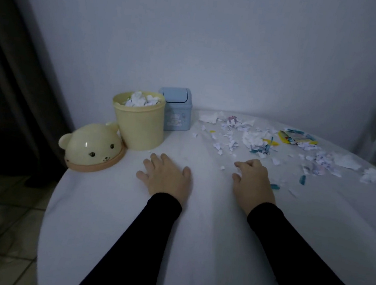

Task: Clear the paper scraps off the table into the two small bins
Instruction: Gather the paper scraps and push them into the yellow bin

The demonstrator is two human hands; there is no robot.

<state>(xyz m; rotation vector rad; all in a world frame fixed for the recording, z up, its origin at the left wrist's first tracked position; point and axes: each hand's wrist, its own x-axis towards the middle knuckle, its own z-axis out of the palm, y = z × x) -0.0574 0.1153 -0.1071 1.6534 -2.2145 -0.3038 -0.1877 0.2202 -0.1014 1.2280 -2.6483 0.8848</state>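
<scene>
The left hand [165, 177] lies flat on the white table [104, 227] with its fingers spread and straight, holding nothing. The right hand [252, 182], at its 3 o'clock and apart from it, rests palm-down with the fingers loosely bent toward the cloth, also holding nothing; a few tiny white bits lie by its fingertips. Both arms wear black sleeves [135, 243]. At 11 o'clock from the left hand stands the yellow bin [137, 126], open and heaped to its rim with crumpled white paper. Its bear-faced lid [93, 149] lies on the table at the bin's 8 o'clock, touching or nearly touching its base, close to the table's edge. The blue bin [177, 109], its flap lid closed, stands just behind the yellow one at 1 o'clock. The paper scraps [256, 139], white with blue and yellow pieces, are strewn from 12 to 3 o'clock of the right hand. A plain pale wall [219, 39] rises behind the table, a dark curtain [13, 59] hangs at the left, and tiled floor [0, 249] shows below it.
</scene>
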